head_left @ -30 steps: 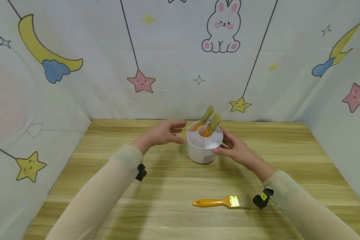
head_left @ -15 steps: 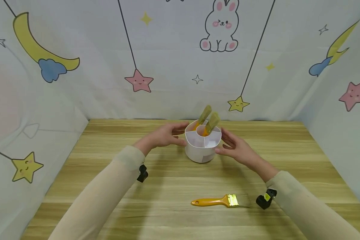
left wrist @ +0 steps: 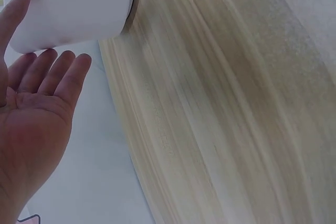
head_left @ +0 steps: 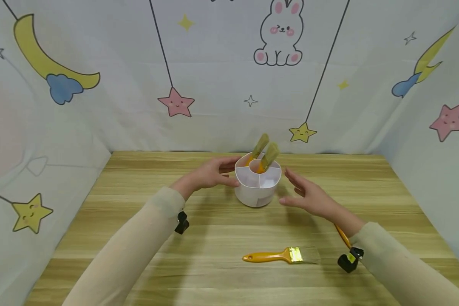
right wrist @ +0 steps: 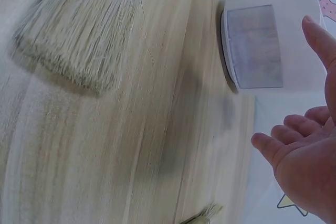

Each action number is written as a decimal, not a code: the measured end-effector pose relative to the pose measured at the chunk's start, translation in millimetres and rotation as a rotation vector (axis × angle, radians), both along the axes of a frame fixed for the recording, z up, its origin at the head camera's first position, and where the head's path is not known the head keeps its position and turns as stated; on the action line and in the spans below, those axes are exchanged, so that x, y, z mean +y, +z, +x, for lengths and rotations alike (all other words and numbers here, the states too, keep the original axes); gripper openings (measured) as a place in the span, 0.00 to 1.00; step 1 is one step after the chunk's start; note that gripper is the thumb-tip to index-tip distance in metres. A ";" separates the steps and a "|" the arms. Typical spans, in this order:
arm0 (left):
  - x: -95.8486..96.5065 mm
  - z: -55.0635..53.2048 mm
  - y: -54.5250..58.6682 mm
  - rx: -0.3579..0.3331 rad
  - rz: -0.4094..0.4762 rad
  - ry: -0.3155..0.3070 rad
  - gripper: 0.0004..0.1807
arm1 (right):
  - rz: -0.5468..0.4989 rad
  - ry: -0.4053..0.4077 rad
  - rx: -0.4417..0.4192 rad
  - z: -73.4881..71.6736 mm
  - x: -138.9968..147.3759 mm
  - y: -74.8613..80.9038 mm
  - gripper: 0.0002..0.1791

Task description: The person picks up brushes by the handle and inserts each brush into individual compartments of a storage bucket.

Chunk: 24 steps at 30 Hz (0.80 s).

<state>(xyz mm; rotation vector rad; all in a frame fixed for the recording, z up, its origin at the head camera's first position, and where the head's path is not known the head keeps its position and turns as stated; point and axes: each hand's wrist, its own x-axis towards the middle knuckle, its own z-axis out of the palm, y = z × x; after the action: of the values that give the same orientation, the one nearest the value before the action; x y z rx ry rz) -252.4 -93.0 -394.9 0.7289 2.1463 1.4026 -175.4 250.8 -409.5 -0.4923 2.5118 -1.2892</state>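
Observation:
A white divided organizer (head_left: 254,193) stands on the wooden table toward the back. Two paintbrushes lean in it bristles up: one paintbrush (head_left: 269,155) in the round middle cup, another paintbrush (head_left: 260,146) in a rear compartment. On its left side my left hand (head_left: 214,173) rests with thumb and fingertips at the wall, fingers extended; the left wrist view shows the thumb on the white wall (left wrist: 79,3). My right hand (head_left: 310,195) is held apart from the organizer's right side, fingers spread and holding nothing. Nearer me, a paintbrush (head_left: 275,256) with an orange handle lies flat.
Another orange-handled paintbrush (head_left: 343,236) lies partly hidden under my right wrist; its bristles (right wrist: 205,216) show low in the right wrist view. A white printed curtain (head_left: 214,63) hangs behind the table (head_left: 137,212) and along both sides.
My right hand has drawn back to the right, off the organizer. My left hand has come in to touch its left side. The second loose paintbrush's handle now shows beside my right wrist.

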 end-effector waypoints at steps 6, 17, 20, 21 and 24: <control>1.8 4.6 -6.3 -0.016 0.039 0.060 0.46 | 0.016 0.003 0.008 2.4 0.6 2.8 0.57; 10.5 26.4 -16.2 0.025 0.102 0.199 0.45 | 0.020 0.009 0.013 2.8 3.9 -0.3 0.56; 14.1 36.6 -16.5 0.035 0.109 0.252 0.46 | 0.022 0.012 0.019 3.4 4.6 -0.5 0.56; 15.7 40.0 -16.4 0.040 0.115 0.269 0.47 | 0.024 0.012 0.021 3.8 4.8 -0.3 0.56; 21.0 49.8 -16.8 0.045 0.117 0.338 0.47 | 0.028 0.015 0.024 5.2 5.7 0.6 0.56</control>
<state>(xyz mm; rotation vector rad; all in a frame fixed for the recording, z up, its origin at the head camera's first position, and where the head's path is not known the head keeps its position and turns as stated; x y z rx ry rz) -202.6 -72.1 -411.6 0.4543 2.3179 1.7081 -170.2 256.5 -409.0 -0.5219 2.5374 -1.2487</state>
